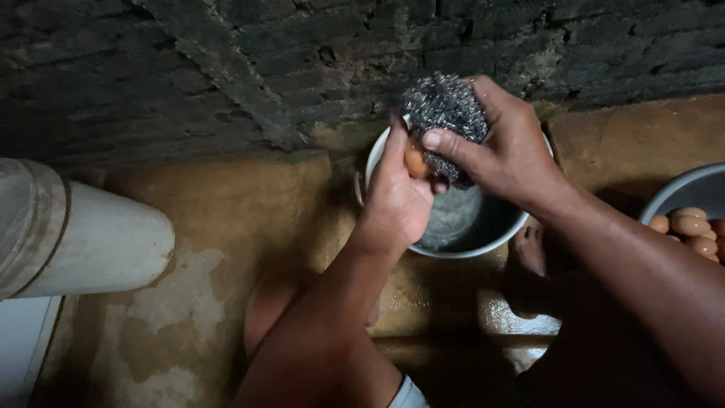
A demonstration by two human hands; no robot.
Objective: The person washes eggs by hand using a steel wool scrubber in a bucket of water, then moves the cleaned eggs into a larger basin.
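Observation:
My left hand grips a brown egg above a white bowl that has water in it. My right hand holds a grey steel wool scrubber pressed against the egg. Both hands meet over the bowl's far rim. Much of the egg is hidden by my fingers and the scrubber.
A metal bowl with several brown eggs sits at the right edge. A large white cylindrical container lies at the left. A dark brick wall runs behind. My bare foot rests on the wet, stained floor.

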